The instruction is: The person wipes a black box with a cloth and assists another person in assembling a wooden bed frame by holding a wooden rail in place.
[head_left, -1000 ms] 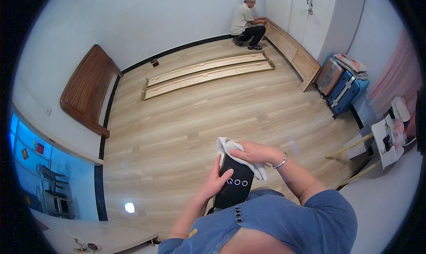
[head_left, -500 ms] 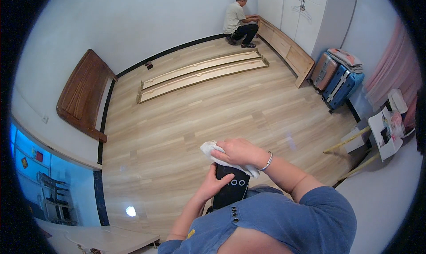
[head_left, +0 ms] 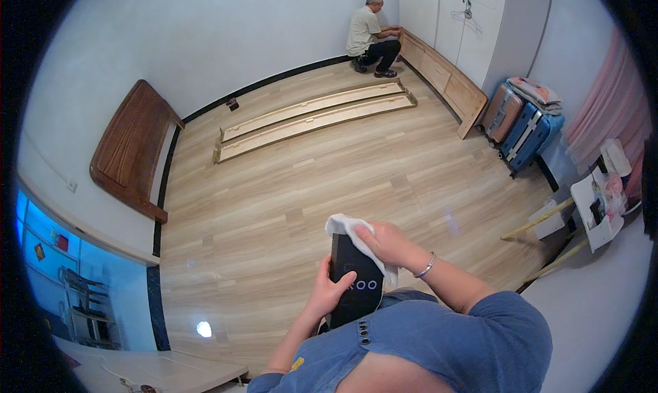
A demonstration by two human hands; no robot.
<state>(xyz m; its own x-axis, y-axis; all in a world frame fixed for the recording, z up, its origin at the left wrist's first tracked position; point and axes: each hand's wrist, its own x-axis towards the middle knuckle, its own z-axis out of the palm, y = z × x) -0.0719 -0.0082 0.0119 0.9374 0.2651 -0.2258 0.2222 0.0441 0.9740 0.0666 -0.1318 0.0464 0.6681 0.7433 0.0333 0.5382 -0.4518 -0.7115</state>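
"At six o'clock in the view, above the wooden floor [head_left: 274, 256]: articles in hand?"

"One black box [head_left: 360, 298], flat and longish, pale lettering on its face, held close before a blue shirt [head_left: 439, 341]. One white cloth [head_left: 340, 223], draped from the box's top end, at twelve on its face, down its right edge."

"Fingers?"

"Left hand [head_left: 325, 293]: fingers closed on the box's edge at nine, thumb laid across the face. Right hand [head_left: 389, 243], silver bracelet [head_left: 428, 264] at the wrist: closed on the cloth at about two, thumb uppermost; the far fingertips are hidden, so their spread cannot be told."

"Changes against half a second ago?"

"Right hand: shifted from across the top end to the right edge, cloth with it. Left hand: grip much the same. Meaning, as judged: more of the face stands uncovered, and the cloth bears on the side more than the end."

"Surroundings?"

"Between twelve and one: a co-worker [head_left: 367, 33], crouching, hands at the end of a pale wooden panel [head_left: 445, 81]. At twelve: two pale boards [head_left: 315, 126], laid alongside each other. Between nine and ten: a brown headboard [head_left: 133, 146], against the wall. Between two and three: a blue suitcase [head_left: 524, 143]."
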